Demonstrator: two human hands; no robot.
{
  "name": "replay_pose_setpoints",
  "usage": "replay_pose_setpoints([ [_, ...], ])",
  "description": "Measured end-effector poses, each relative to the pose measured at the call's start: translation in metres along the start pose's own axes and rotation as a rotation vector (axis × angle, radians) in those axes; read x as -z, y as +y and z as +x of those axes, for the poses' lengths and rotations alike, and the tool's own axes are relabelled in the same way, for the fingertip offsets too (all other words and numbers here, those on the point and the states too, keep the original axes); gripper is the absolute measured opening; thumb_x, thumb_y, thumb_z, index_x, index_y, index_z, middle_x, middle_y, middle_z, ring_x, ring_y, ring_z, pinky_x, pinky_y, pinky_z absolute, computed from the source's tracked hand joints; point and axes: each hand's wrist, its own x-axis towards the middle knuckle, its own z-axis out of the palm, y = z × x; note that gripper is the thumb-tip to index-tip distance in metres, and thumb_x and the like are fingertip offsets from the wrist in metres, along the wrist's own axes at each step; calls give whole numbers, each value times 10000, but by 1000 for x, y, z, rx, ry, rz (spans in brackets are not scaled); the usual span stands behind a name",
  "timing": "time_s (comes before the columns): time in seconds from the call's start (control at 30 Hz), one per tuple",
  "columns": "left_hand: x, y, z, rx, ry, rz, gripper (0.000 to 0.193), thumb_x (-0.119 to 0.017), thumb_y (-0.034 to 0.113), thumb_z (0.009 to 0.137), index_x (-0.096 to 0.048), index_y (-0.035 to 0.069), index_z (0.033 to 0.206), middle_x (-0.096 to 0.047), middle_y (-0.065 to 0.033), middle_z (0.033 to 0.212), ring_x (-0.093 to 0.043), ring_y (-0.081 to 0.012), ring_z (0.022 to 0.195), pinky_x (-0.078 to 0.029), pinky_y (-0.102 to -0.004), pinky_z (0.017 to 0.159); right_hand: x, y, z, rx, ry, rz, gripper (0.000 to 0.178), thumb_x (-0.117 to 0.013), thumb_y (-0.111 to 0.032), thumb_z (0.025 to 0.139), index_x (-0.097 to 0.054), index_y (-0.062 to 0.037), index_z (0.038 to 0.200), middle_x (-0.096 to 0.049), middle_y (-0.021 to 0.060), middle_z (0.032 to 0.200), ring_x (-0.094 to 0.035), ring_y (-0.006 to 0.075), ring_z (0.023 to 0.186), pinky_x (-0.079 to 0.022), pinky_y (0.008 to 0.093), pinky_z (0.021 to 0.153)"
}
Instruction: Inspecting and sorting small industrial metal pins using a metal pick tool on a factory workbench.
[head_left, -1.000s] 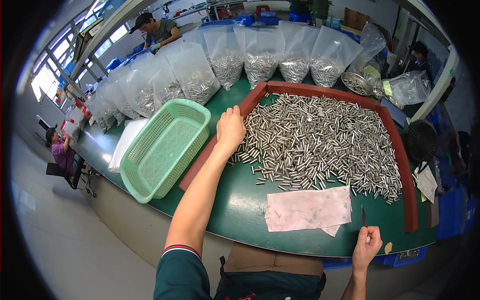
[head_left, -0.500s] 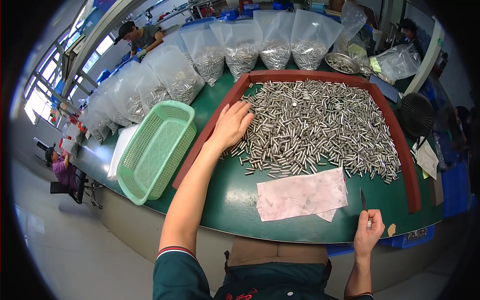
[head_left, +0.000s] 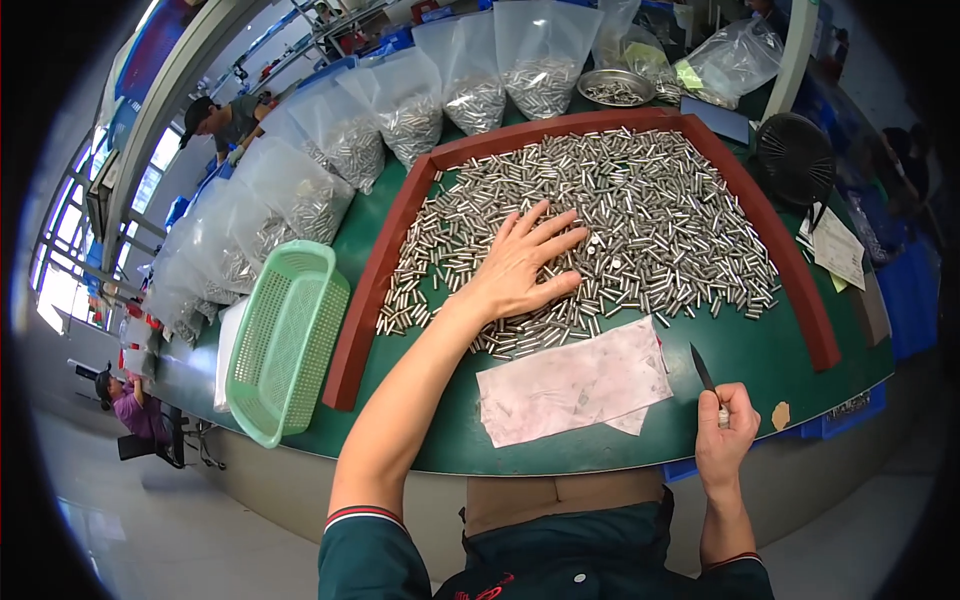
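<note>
Many small shiny metal pins (head_left: 660,220) lie spread in a loose layer on the green table, inside a dark red wooden frame (head_left: 375,270). My left hand (head_left: 525,268) rests palm down on the pins with its fingers spread, near the middle of the layer. Close to the table's front edge, my right hand (head_left: 727,430) is closed around a slim dark pointed tool (head_left: 703,368). The tool's tip points up and away from me; its lower part is hidden in the fist. Between the hands lies a stained pinkish cloth (head_left: 575,385), flat on the table.
A green plastic basket (head_left: 335,330) stands left of the frame. Clear bags of pins (head_left: 410,120) line the far and left sides. Beyond the frame are a metal bowl (head_left: 617,90) and, at right, a black fan (head_left: 795,160). Two people work at the left.
My left hand has moved right from the frame's left side onto the pins, its fingers now spread. Bare table shows among the pins at left. The right hand keeps the tool; the view has shifted.
</note>
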Motion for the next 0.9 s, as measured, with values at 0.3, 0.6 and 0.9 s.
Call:
replay_pose_setpoints([
  [0.3,26,25,-47,1,-103,182,532,-453,394,812,-368,180,1291,-246,-64,1387,-161,-292,1292,-34,-502,1032,1,-3,4,-52,-79,64,151,-595,-55,759,-477,3,684,-469,43,544,-421,103,480,-339,246,450],
  [0.6,22,102,-145,89,95,-77,423,-598,223,705,-532,45,1082,-497,-108,1138,-448,-286,1033,-339,-408,896,5,-25,2,-135,-142,296,135,-551,-60,798,-532,8,913,-447,4,564,-366,51,490,-289,201,465],
  [0.9,8,142,-160,150,-128,-52,614,-520,470,753,-417,98,1232,-313,-100,1340,-260,-321,1234,-199,-470,1004,-8,-45,10,-250,-307,594,79,-579,-33,773,-596,7,839,-551,1,682,-465,35,554,-367,170,498],
])
